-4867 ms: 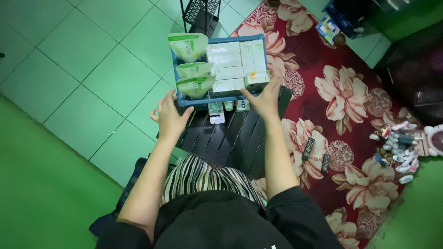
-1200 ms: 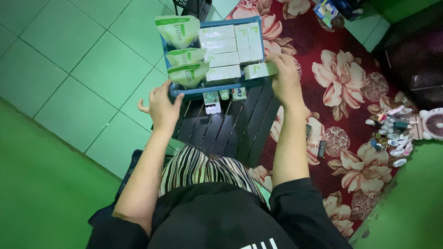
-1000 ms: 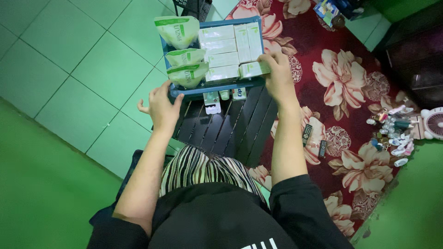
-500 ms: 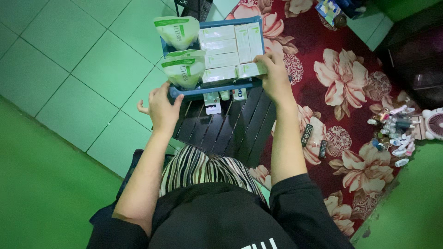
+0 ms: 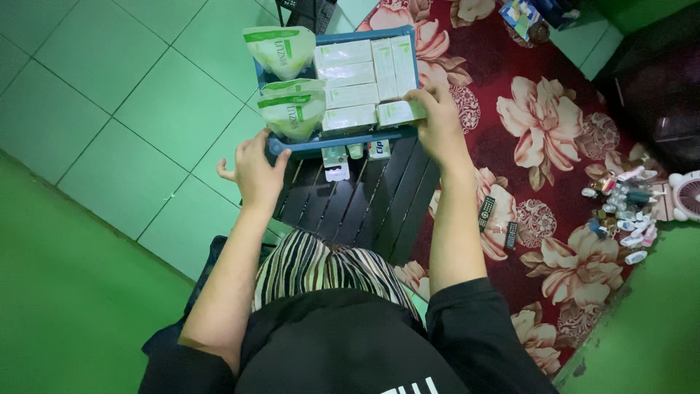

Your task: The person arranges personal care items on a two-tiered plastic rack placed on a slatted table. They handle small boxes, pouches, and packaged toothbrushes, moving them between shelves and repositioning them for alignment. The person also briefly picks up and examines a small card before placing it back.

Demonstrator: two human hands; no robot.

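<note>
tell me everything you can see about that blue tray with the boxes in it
The blue tray is a shallow rectangular bin, apparently plastic, with a raised rim. It sits level on a dark slatted table, over green tiles beside a floral rug. Inside, pale green-and-white boxes lie flat in tight rows on the right, and three green-topped pouches fill the left. The left hand grips its near left corner; the right hand rests at the near right, fingers on the end box.

Our right hand [image 5: 441, 124] has pressed the pale green rectangular carton [image 5: 397, 113] into the blue plastic tray's [image 5: 335, 142] near right corner, beside the other boxes.
</note>
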